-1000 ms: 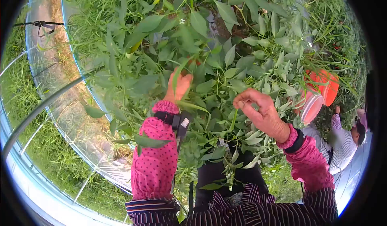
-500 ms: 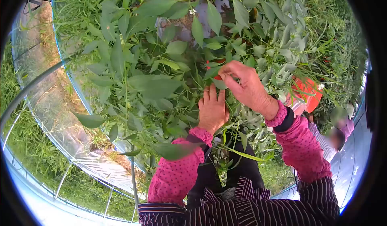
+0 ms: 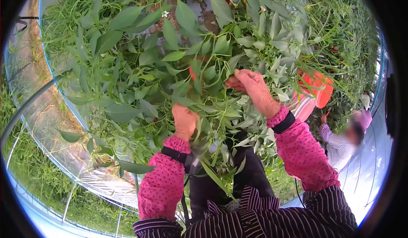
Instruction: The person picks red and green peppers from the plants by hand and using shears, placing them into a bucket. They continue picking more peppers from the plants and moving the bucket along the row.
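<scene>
A leafy green pepper plant [image 3: 170, 59] with small white flowers fills the middle of the view. My left hand [image 3: 184, 121] is pushed into its lower leaves, and its fingers are hidden by foliage. My right hand [image 3: 253, 87] is higher and to the right, fingertips pinched together on a stem of the plant among the leaves. A small red pepper [image 3: 192, 73] shows between leaves just left of my right fingertips. Both arms wear pink dotted sleeves.
An orange bucket [image 3: 318, 89] sits behind the foliage at the right. Below it, another person in a striped top [image 3: 338, 142] crouches. Clear plastic sheeting [image 3: 55, 123] and a grey pipe [image 3: 25, 106] run along the left, with grass beyond.
My left hand has moved down and left, deeper into the lower leaves. My right hand stays pinched at the plant, now apart from the left hand. The view has tilted slightly.
</scene>
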The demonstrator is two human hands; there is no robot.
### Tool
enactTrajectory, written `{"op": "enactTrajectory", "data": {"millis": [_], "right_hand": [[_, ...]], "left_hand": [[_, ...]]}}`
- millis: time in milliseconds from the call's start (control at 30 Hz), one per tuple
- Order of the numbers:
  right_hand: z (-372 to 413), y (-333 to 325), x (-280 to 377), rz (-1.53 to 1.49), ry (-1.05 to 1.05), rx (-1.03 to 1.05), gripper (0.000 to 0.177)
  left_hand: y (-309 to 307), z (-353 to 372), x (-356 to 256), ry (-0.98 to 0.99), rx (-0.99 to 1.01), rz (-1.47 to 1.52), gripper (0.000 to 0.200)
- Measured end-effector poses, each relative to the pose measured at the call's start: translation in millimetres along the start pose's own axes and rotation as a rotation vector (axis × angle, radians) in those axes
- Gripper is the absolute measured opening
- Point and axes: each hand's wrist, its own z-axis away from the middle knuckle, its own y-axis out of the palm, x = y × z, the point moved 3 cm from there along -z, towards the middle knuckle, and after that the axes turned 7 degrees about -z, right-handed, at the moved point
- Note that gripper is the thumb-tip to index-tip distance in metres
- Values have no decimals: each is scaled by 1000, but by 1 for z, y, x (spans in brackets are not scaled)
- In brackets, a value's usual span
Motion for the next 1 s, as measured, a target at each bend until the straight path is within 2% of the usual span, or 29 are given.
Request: {"op": "enactTrajectory", "data": {"millis": [67,100,167,200,233,300,333,367,400,433,467,567,600,667,700,733,767,833,900,967,1000], "right_hand": [[-6,1,-28,146,34,56,25],[-9,5,-41,221,51,86,24],[-9,15,-59,274,-170,69,19],[-7,24,-59,301,-277,64,16],[-6,31,-57,429,-441,32,15],[3,49,-38,684,-769,-33,16],[5,60,-30,862,-799,-24,18],[10,70,-22,924,-878,-56,18],[14,81,-15,988,-959,-87,18],[16,90,-10,1052,-1043,-117,19],[15,96,-6,1036,-1071,-111,21],[24,111,15,1038,-1176,-67,20],[20,116,6,1070,-1089,120,23],[16,127,-15,1212,-1057,194,29],[12,131,-26,1285,-1041,232,32],[4,132,-36,1313,-989,304,43],[1,132,-39,1249,-992,317,44],[-5,133,-44,1112,-1001,357,46],[-10,125,-47,1033,-970,462,49],[-9,116,-41,965,-920,510,51],[-10,113,-38,976,-839,509,51]], "left_hand": [[-17,-4,34,-324,-29,625,33],[-27,0,44,-384,5,749,33],[-46,9,64,-523,53,991,36],[-62,12,72,-375,205,1071,32],[-68,19,87,-378,202,1014,33],[-75,29,56,-386,197,899,37],[-75,32,49,-372,286,1092,39],[-79,36,58,-140,347,706,40],[-84,41,67,109,320,183,41],[-88,45,69,305,218,-201,42],[-91,49,77,295,170,-268,43],[-88,48,86,109,141,180,44],[-87,44,73,80,116,165,44],[-77,44,38,-21,123,615,43],[-71,43,33,-17,108,580,40],[-68,43,30,-13,92,545,38],[-69,42,30,-9,73,510,35],[-73,30,85,-164,166,1024,31],[-66,32,75,-154,96,1039,33],[-69,33,62,53,19,457,38],[-68,26,59,69,74,697,36]]}}
